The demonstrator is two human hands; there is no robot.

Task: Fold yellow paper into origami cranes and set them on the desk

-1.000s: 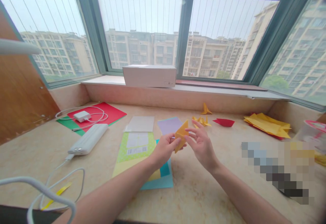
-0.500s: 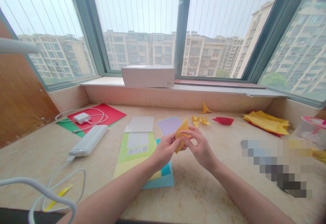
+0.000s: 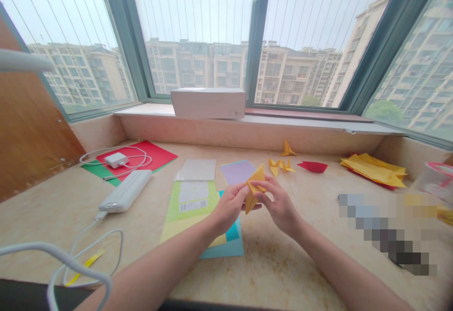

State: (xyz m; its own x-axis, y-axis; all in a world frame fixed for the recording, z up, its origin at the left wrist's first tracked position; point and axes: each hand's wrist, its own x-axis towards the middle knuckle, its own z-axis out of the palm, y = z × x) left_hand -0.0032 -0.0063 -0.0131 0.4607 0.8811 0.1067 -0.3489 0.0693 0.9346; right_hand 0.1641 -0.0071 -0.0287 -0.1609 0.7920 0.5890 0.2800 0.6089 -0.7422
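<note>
A yellow folded paper piece (image 3: 255, 179) is held up over the counter between both my hands. My left hand (image 3: 231, 205) pinches its left side, the thumb lying against the paper. My right hand (image 3: 279, 202) grips a flap on the right edge between thumb and fingers. Some fingertips are hidden behind the paper. Beyond my hands stand small yellow origami figures (image 3: 288, 148), with a red folded paper (image 3: 313, 166) to their right. Under my left forearm lie a green-and-yellow paper pack (image 3: 193, 197) and light blue sheets (image 3: 226, 249).
Red paper (image 3: 159, 153) and green paper lie at the left under a white charger (image 3: 116, 160). Nearer are a white power bank (image 3: 125, 190) and loose cables (image 3: 88, 273). Yellow sheets (image 3: 375, 169) are stacked right. A white box (image 3: 208, 104) sits on the sill.
The folded paper has turned slightly, and my left thumb has shifted up along it. My right fingers remain on the flap. The whole view has shifted a little.
</note>
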